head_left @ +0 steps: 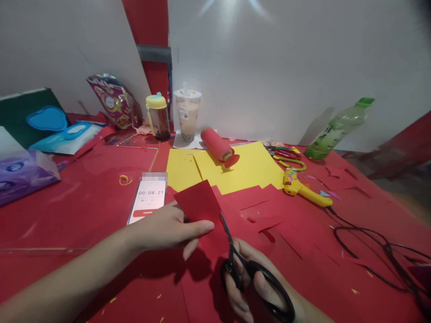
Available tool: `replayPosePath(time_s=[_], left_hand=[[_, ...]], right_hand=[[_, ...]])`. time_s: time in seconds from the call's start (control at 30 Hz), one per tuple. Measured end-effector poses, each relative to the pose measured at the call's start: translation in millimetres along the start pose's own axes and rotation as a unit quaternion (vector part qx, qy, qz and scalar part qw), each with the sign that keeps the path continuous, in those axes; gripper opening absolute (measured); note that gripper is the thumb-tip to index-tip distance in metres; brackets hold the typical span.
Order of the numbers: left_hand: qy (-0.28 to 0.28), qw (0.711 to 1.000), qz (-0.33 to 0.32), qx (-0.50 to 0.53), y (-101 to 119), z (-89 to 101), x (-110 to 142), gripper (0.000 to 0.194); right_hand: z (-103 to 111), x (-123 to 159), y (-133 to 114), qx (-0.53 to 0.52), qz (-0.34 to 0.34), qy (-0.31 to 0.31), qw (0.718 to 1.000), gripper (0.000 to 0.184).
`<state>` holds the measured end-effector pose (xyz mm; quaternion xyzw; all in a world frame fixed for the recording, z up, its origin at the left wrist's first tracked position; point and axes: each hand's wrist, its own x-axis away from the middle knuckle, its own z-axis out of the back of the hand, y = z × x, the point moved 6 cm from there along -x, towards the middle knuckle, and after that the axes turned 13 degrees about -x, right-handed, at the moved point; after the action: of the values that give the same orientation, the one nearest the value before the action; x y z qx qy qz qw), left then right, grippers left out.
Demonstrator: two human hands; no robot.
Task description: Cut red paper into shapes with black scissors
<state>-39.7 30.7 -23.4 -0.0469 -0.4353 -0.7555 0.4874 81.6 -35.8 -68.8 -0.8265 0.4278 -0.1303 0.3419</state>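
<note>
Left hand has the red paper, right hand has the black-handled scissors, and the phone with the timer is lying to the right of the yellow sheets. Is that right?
Not quite: the head view shows the phone to the left of the yellow sheets. The left hand does have the red paper, the right hand the scissors.

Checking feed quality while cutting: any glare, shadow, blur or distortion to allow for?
Head view: glare streaks on the white wall; dark shadows beneath the left hand and right hand; red paper blends into the table; far-right background soft; pixelated strip above phone; probable wide-angle stretch.
</note>
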Motion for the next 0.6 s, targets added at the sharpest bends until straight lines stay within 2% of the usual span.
replayPosePath(time_s=[0.33, 0.6], left_hand=[[0.007, 0.998, -0.039, 0.059, -11.2, -8.7, -4.9, 0.063], [0.009, 0.989, -0.088, 0.117, -9.2, -9.8, -6.8, 0.059]], right_hand=[[1.5, -0.1, -0.2, 0.019, -0.027, 0.025, 0.999, 0.042], [3.8, 1.2, 0.7, 0.035, -0.036, 0.046, 0.998, 0.045]])
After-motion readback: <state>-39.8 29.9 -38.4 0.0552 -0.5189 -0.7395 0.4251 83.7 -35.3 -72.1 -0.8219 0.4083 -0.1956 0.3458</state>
